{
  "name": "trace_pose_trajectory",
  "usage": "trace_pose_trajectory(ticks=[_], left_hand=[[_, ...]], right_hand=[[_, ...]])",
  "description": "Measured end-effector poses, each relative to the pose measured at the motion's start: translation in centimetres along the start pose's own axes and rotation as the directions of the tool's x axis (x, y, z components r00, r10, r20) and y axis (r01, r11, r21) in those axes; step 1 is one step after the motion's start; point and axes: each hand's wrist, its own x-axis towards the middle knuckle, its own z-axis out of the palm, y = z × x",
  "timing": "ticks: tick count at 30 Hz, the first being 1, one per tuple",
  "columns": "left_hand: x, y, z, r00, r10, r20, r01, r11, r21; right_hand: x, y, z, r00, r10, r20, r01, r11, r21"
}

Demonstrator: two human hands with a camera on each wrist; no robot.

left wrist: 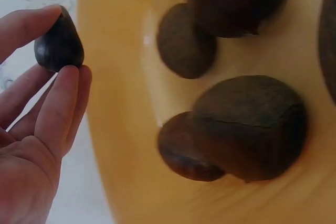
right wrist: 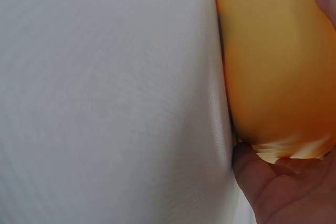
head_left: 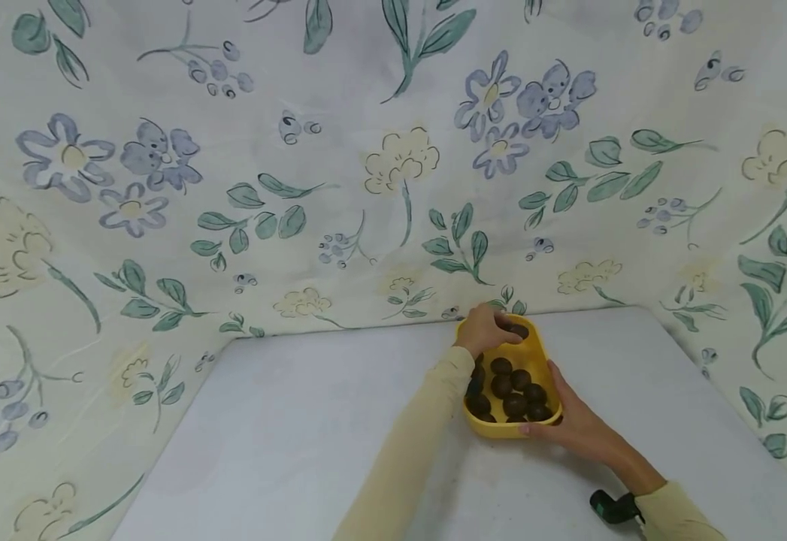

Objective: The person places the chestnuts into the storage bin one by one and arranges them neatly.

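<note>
A yellow rectangular container [head_left: 501,431] stands toward the far right of the white table, with several dark brown chestnuts [head_left: 514,406] gathered mostly in its near half. Over its far end is my left hand [head_left: 482,330]. In the left wrist view, thumb and fingertips pinch one dark chestnut [left wrist: 59,43] beside the container's yellow wall [left wrist: 113,103]. My right hand [head_left: 582,424] grips the near right corner, thumb on the near side and fingers along the right side. The right wrist view shows that hand [right wrist: 294,192] against the container's smooth outer wall [right wrist: 278,61].
The white table [head_left: 298,436] reaches back to a flower-patterned cloth [head_left: 339,188] hanging behind and at the sides. A small black device [head_left: 612,507] sits at the right wrist. Long cream sleeves [head_left: 410,451] cover both forearms.
</note>
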Motion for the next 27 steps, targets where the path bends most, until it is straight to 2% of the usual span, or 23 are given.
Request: trace_pose_trajectory(ticks=[7,12,20,25,27], left_hand=[[-0.6,-0.7,1.2,0.997,-0.012,0.072,0.011,1.000,0.019],[-0.5,-0.6,2.2,0.997,-0.019,0.074,0.013,0.997,0.073],[-0.9,-0.5,3.1,0.993,-0.060,0.099,0.054,0.996,0.068],[-0.6,-0.5,3.1,0.992,-0.046,0.120,0.035,0.995,0.092],[-0.4,-0.4,2.9,0.993,-0.020,0.120,0.007,0.994,0.106]], right_hand=[[0.0,0.0,0.1,1.000,-0.019,-0.009,0.019,1.000,0.011],[0.1,0.0,0.1,1.000,-0.019,-0.009,0.019,1.000,0.015],[0.1,0.0,0.4,0.999,-0.034,-0.007,0.035,0.999,0.012],[0.1,0.2,0.2,0.999,-0.038,-0.020,0.038,0.999,-0.003],[0.0,0.3,0.1,0.999,-0.033,-0.023,0.033,0.999,-0.009]])
